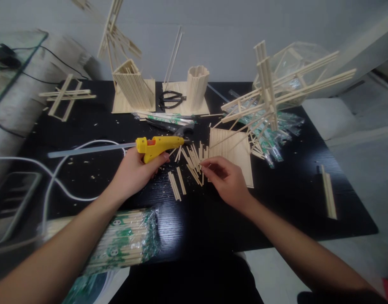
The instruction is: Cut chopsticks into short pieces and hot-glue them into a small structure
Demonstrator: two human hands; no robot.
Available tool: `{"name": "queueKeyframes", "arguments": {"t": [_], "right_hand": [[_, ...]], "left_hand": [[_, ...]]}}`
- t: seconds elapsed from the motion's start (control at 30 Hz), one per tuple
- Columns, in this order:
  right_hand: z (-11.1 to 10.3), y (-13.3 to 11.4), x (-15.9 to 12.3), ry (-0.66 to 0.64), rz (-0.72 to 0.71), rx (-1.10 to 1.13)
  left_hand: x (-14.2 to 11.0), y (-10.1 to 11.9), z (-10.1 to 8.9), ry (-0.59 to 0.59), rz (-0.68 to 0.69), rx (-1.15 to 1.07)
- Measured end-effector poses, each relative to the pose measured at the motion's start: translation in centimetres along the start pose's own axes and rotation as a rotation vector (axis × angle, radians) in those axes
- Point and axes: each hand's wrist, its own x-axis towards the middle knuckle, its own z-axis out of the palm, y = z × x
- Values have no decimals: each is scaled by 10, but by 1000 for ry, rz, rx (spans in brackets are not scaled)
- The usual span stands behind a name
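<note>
My left hand [135,171] is closed around the handle of a yellow glue gun [158,145], its nozzle pointing right and a clear glue stick [89,150] sticking out to the left. My right hand [225,179] pinches a short wooden stick from a loose pile of cut sticks [189,164] on the black table [196,219]. Just behind that hand lies a flat panel of glued sticks [233,152].
A wrapped bundle of chopsticks [124,242] lies near the front left. Two stick-built containers [133,86] [196,86], black scissors [171,99] and a leaning stick frame [269,97] stand at the back. A white cable [59,173] loops on the left.
</note>
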Motion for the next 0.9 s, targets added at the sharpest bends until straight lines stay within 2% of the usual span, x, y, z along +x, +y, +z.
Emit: {"name": "queueKeyframes", "arguments": {"t": [0.3,0.6,0.9], "right_hand": [[-10,-6,7,111,28,-52],[-12,-4,9,155,8,-127],[-12,0,9,179,31,4]], "left_hand": [[1,1,0,7,24,-9],[0,-3,-1,0,18,-14],[1,-2,0,3,28,-21]]}}
